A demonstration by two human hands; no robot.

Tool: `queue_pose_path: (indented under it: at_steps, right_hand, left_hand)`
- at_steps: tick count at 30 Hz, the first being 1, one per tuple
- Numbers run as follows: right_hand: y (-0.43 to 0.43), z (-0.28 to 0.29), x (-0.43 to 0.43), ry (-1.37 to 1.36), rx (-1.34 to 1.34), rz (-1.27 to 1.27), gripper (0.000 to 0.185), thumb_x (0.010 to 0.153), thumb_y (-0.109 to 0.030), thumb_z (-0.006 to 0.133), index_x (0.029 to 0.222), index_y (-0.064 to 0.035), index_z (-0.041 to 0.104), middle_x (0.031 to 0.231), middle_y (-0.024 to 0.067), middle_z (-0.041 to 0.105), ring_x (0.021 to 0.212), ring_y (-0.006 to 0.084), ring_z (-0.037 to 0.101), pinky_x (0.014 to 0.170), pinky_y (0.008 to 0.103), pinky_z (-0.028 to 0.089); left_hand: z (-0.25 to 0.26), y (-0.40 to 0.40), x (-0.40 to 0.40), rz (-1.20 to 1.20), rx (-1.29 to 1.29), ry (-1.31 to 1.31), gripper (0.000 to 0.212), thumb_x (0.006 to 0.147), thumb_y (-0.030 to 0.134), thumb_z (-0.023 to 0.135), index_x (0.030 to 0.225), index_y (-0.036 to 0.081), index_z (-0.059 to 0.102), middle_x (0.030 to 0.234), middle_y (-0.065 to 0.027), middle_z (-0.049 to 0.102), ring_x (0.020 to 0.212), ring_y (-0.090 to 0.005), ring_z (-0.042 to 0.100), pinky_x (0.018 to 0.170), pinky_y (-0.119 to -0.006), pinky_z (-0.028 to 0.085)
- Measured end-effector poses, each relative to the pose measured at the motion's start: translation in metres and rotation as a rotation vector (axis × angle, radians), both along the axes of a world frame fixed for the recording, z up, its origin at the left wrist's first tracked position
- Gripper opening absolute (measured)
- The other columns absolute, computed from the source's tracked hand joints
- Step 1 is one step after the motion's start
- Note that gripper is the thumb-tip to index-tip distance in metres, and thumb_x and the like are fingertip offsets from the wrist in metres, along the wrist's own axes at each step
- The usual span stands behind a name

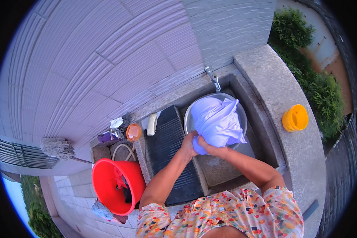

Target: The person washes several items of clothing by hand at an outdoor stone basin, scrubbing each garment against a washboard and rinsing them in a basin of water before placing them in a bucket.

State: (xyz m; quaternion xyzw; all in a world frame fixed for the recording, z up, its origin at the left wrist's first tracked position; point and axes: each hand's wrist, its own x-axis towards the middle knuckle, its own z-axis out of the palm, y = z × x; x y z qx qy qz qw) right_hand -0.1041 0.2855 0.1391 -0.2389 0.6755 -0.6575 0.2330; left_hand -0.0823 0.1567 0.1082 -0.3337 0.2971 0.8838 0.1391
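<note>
A bunched pale lavender cloth lies heaped over a round metal basin in the stone sink. My left hand and my right hand are close together at the cloth's near edge, both closed around a gathered part of it. Part of the fingers is hidden by the cloth. Just beyond the basin is a metal tap. To the left of the basin slopes a dark ribbed washboard slab, with a whitish scrubbing brush at its upper end.
A red bucket holding dark and red cloth stands left of the washboard. An orange container and a purple item sit by the wall. A yellow tub stands on the right ledge. A mop leans at left.
</note>
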Motion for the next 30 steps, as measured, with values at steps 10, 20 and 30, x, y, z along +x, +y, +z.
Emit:
queue_pose_path:
  at_steps: [10, 20, 30]
  right_hand:
    - [0.017, -0.033, 0.004, 0.19, 0.073, 0.19, 0.036, 0.085, -0.022, 0.051, 0.117, -0.0041, 0.047, 0.118, 0.0155, 0.05, 0.11, 0.0274, 0.047, 0.096, 0.0368, 0.036]
    - [-0.015, 0.023, -0.046, -1.045, -0.555, -0.568, 0.026, 0.074, -0.031, 0.06, 0.088, -0.0097, 0.052, 0.083, 0.0064, 0.053, 0.084, 0.0224, 0.055, 0.083, 0.0366, 0.045]
    - [-0.002, 0.032, -0.059, -2.026, -1.577, 0.11, 0.034, 0.077, -0.026, 0.055, 0.102, -0.0036, 0.054, 0.093, 0.0088, 0.058, 0.087, 0.0253, 0.057, 0.077, 0.0404, 0.045]
  left_hand:
    - [0.012, 0.025, 0.01, -0.079, 0.067, -0.171, 0.043, 0.09, 0.024, 0.031, 0.121, -0.002, 0.045, 0.116, -0.0194, 0.054, 0.103, -0.0301, 0.055, 0.093, -0.043, 0.042]
    - [0.043, -0.017, 0.022, 0.219, 0.208, 0.203, 0.055, 0.087, 0.055, 0.038, 0.101, 0.004, 0.05, 0.103, -0.0149, 0.057, 0.103, -0.031, 0.053, 0.092, -0.05, 0.038]
    - [-0.075, 0.079, 0.044, -0.096, 0.595, 0.227, 0.106, 0.061, 0.084, 0.032, 0.126, 0.001, 0.03, 0.126, -0.0244, 0.04, 0.115, -0.0414, 0.041, 0.098, -0.055, 0.029]
